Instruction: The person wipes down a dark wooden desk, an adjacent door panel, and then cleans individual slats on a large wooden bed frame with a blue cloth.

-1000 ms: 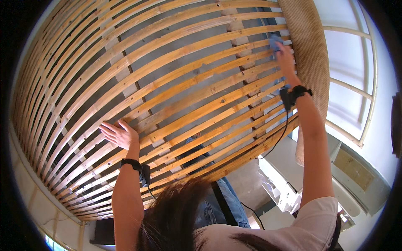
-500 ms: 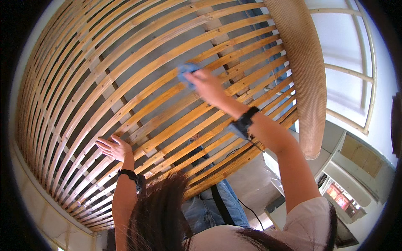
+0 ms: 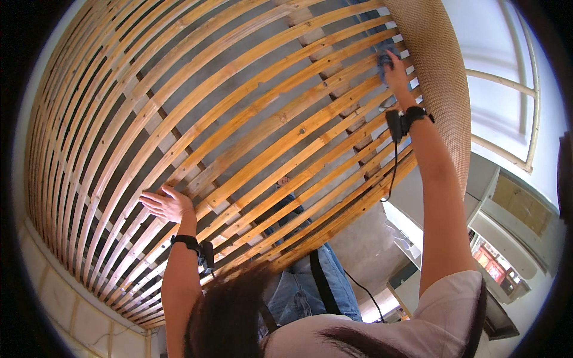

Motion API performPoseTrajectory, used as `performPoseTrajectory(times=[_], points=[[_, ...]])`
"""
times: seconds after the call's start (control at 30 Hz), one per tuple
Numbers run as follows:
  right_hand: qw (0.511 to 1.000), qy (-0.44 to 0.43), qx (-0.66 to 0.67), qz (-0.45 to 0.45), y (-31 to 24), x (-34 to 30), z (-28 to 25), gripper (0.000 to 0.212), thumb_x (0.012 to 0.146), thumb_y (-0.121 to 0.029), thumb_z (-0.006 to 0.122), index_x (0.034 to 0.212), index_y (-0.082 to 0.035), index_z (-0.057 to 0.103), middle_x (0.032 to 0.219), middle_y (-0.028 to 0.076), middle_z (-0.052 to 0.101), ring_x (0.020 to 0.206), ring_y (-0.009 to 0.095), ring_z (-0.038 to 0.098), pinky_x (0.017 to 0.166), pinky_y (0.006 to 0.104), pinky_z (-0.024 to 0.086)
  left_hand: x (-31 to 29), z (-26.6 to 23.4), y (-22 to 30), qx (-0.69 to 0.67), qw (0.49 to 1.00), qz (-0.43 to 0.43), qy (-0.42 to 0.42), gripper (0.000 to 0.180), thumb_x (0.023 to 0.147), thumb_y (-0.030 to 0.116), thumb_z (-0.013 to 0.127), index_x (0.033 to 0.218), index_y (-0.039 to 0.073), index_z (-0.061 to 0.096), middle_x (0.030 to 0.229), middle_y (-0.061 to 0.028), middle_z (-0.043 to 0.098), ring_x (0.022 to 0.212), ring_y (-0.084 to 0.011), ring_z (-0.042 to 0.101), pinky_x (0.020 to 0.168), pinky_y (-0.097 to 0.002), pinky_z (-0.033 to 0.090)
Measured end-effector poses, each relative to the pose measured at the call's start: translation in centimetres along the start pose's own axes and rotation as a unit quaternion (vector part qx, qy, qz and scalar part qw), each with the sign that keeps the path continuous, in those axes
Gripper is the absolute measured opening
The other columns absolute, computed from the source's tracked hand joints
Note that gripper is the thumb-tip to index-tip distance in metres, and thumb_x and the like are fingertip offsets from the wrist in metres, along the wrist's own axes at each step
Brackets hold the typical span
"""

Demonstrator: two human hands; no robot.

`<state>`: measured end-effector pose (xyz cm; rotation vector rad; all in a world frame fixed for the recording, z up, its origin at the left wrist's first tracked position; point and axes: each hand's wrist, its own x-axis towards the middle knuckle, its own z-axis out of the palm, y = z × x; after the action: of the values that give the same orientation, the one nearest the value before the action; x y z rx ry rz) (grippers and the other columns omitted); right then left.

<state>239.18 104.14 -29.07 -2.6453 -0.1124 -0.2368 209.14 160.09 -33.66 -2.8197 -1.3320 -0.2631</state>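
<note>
Wooden bed slats (image 3: pixel 262 125) run across most of the view, with gaps between them. On the left, my left hand (image 3: pixel 170 204) lies flat on the slats, fingers stretched out, holding nothing. At the far right, my right hand (image 3: pixel 395 73) grips a blue cloth (image 3: pixel 387 58) and presses it on the slats close to a rolled-up woven mat (image 3: pixel 433 77). Part of the cloth is hidden by my fingers. Each wrist wears a black strap with a small device, and a cable hangs from the right one.
The rolled mat stands along the right ends of the slats. Beyond it are a pale wall with a light frame (image 3: pixel 501 83) and white shelves (image 3: pixel 504 253). The bed's front wooden edge (image 3: pixel 340 221) is close to my body. A black cable (image 3: pixel 365 290) hangs by my legs.
My right hand has swept the blue cloth from mid-slats to the right, up to the mat, and the arm has stretched out. My left hand stays about where it was.
</note>
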Motion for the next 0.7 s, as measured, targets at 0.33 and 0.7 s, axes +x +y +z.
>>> performPoseTrajectory(times=[0.33, 0.7], points=[[0.902, -0.388, 0.177, -0.070, -27.7, -15.6, 7.4, 0.020, 0.079, -0.003, 0.054, 0.096, -0.012, 0.059, 0.099, 0.008, 0.052, 0.083, 0.021, 0.054, 0.067, 0.0307, 0.048, -0.2, -0.2, -0.8, 0.000, 1.000, -0.003, 0.014, 0.070, 0.087, 0.051, 0.023, 0.135, 0.001, 0.016, 0.140, -0.0201, 0.015, 0.129, -0.0314, 0.018, 0.106, -0.0431, 0.014], [0.989, -0.094, 0.024, -0.111, -4.8, -3.8, -3.5, 0.034, 0.067, 0.009, 0.045, 0.092, -0.009, 0.059, 0.100, 0.014, 0.051, 0.101, 0.030, 0.048, 0.091, 0.0360, 0.037, 0.0, -0.6, -1.4, 0.000, 1.000, -0.013, 0.009, 0.072, 0.086, 0.052, 0.024, 0.135, 0.001, 0.015, 0.140, -0.0207, 0.015, 0.129, -0.0333, 0.018, 0.106, -0.0434, 0.013]])
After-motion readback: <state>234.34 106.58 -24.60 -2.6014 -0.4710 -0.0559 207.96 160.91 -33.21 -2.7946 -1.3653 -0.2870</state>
